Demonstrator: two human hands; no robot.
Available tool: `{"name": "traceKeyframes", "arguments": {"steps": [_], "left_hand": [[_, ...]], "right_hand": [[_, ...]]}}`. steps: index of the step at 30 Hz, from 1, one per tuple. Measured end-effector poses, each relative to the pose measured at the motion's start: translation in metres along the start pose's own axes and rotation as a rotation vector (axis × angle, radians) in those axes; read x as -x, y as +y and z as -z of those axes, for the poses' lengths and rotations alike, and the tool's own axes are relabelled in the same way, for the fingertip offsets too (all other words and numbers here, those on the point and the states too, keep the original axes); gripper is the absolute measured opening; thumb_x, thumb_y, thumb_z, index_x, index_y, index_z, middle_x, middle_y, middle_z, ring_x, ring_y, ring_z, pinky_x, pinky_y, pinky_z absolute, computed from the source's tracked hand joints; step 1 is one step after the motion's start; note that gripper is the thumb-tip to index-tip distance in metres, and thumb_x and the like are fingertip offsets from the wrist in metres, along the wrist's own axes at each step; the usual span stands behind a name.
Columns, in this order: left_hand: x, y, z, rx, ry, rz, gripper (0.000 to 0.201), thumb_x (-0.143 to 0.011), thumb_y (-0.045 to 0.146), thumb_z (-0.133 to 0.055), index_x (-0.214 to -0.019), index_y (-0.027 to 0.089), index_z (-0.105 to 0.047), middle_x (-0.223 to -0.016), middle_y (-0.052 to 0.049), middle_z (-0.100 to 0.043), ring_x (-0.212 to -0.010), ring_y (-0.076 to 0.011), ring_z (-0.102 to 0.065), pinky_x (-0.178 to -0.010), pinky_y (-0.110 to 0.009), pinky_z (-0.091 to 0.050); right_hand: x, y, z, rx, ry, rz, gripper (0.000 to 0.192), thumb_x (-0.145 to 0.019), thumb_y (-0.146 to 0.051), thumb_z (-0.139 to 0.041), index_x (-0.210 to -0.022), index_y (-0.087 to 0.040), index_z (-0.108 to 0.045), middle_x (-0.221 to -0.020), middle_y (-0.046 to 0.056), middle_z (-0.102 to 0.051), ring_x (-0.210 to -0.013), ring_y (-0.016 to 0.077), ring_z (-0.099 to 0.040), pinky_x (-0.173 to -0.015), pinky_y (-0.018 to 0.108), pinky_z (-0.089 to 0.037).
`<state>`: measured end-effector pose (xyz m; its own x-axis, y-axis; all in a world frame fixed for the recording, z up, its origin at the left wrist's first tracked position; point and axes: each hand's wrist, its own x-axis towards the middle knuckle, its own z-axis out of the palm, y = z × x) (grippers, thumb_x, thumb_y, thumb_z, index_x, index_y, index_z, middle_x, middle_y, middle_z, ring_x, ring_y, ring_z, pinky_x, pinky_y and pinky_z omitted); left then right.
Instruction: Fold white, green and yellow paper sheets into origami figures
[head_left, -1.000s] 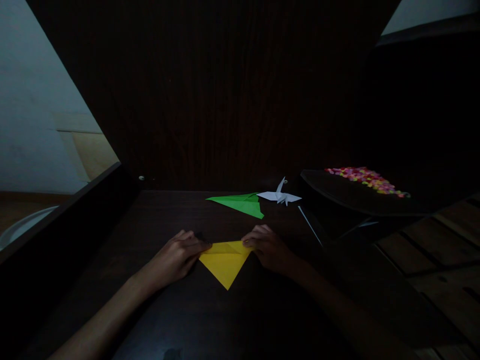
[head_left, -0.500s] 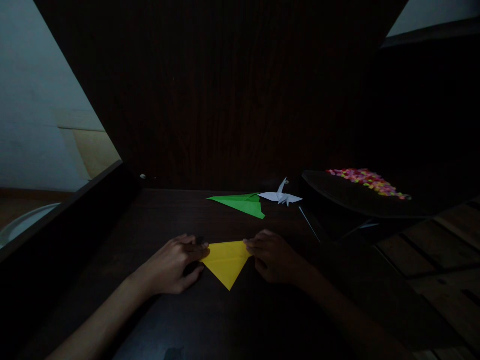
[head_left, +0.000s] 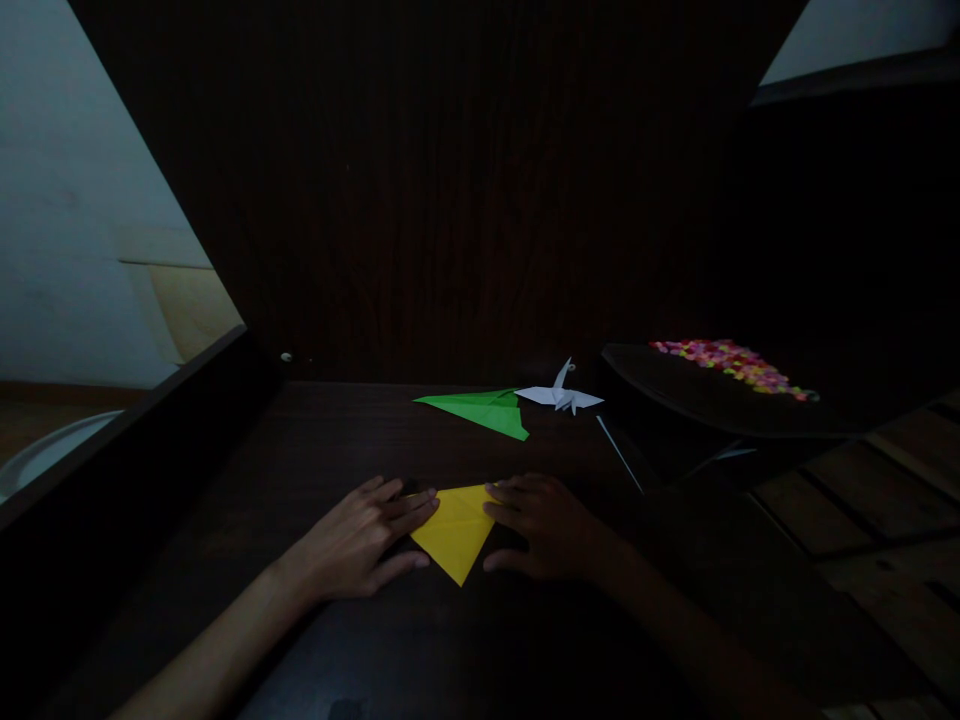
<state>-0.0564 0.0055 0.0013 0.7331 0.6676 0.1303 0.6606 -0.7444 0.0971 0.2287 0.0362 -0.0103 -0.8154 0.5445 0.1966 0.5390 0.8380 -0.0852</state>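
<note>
A yellow sheet of origami paper, folded into a triangle, lies on the dark table with its point toward me. On its left corner rest the outstretched fingers of my left hand, the thumb apart below the edge. My right hand presses the right corner with flat fingers, its thumb also spread away beneath. Both hands are open and cover the paper's side corners. Beyond them sits a green folded paper plane, touching or nearly touching a white origami crane.
Behind the table rises a dark wooden panel. A low dark side board runs along the left. At the right, a dark curved surface carries many small pink, red and yellow pieces. A thin pale strip lies near it.
My left fingers have slid inward over the yellow paper's corner. My right hand has flattened, with its thumb spread toward me. The crane and green paper stay put.
</note>
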Motion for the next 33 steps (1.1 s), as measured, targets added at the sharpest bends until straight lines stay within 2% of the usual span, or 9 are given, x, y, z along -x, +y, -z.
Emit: {"name": "traceKeyframes", "arguments": {"steps": [3, 9, 15, 20, 23, 27, 33], "left_hand": [[-0.001, 0.003, -0.001, 0.012, -0.008, -0.024, 0.058, -0.091, 0.049, -0.048, -0.141, 0.02, -0.042, -0.135, -0.011, -0.056, -0.11, -0.0322, -0.057, -0.092, -0.053, -0.045], [-0.002, 0.007, -0.005, 0.0, -0.012, -0.012, 0.06, -0.09, 0.053, -0.047, -0.139, 0.019, -0.045, -0.136, -0.012, -0.055, -0.115, -0.035, -0.055, -0.094, -0.055, -0.043], [-0.002, 0.007, -0.009, -0.019, 0.001, -0.01, 0.059, -0.089, 0.054, -0.048, -0.137, 0.02, -0.046, -0.136, -0.013, -0.055, -0.115, -0.035, -0.056, -0.094, -0.055, -0.044], [-0.005, 0.01, -0.008, 0.015, -0.009, -0.022, 0.06, -0.091, 0.052, -0.046, -0.142, 0.021, -0.039, -0.14, -0.01, -0.051, -0.117, -0.0346, -0.053, -0.095, -0.056, -0.042], [-0.005, 0.013, -0.007, 0.029, -0.024, -0.019, 0.062, -0.09, 0.052, -0.047, -0.143, 0.02, -0.038, -0.139, -0.011, -0.052, -0.118, -0.035, -0.051, -0.096, -0.056, -0.041], [-0.005, 0.015, -0.009, 0.038, 0.001, -0.02, 0.064, -0.088, 0.054, -0.049, -0.141, 0.019, -0.04, -0.138, -0.013, -0.052, -0.119, -0.0346, -0.052, -0.097, -0.054, -0.04], [-0.008, 0.015, -0.015, 0.009, 0.037, -0.037, 0.06, -0.091, 0.053, -0.045, -0.139, 0.017, -0.042, -0.135, -0.014, -0.056, -0.115, -0.0332, -0.054, -0.096, -0.052, -0.042]], "right_hand": [[-0.001, -0.003, -0.001, 0.015, 0.006, -0.009, 0.064, -0.075, -0.068, -0.059, -0.11, -0.014, -0.065, -0.12, 0.016, -0.064, -0.106, 0.0305, -0.061, -0.088, 0.044, -0.047], [-0.001, -0.007, -0.002, 0.035, 0.01, -0.019, 0.063, -0.077, -0.068, -0.056, -0.108, -0.014, -0.065, -0.119, 0.016, -0.064, -0.104, 0.0307, -0.061, -0.089, 0.045, -0.046], [-0.001, -0.011, 0.0, 0.04, 0.011, -0.017, 0.069, -0.075, -0.074, -0.053, -0.109, -0.015, -0.063, -0.12, 0.016, -0.063, -0.101, 0.0301, -0.061, -0.09, 0.046, -0.044], [-0.001, -0.016, -0.001, 0.039, 0.005, -0.023, 0.073, -0.075, -0.074, -0.05, -0.118, -0.016, -0.059, -0.131, 0.015, -0.057, -0.109, 0.0318, -0.056, -0.094, 0.048, -0.04], [-0.002, -0.017, -0.003, 0.041, 0.006, -0.035, 0.072, -0.077, -0.073, -0.05, -0.12, -0.016, -0.059, -0.128, 0.014, -0.06, -0.11, 0.0322, -0.055, -0.097, 0.048, -0.038], [-0.003, -0.018, -0.005, 0.043, 0.001, -0.035, 0.074, -0.076, -0.074, -0.05, -0.119, -0.015, -0.059, -0.125, 0.015, -0.061, -0.109, 0.0322, -0.056, -0.097, 0.049, -0.038], [-0.002, -0.019, -0.011, 0.06, 0.04, -0.038, 0.078, -0.074, -0.076, -0.05, -0.12, -0.014, -0.059, -0.131, 0.016, -0.056, -0.113, 0.034, -0.053, -0.097, 0.05, -0.038]]}}
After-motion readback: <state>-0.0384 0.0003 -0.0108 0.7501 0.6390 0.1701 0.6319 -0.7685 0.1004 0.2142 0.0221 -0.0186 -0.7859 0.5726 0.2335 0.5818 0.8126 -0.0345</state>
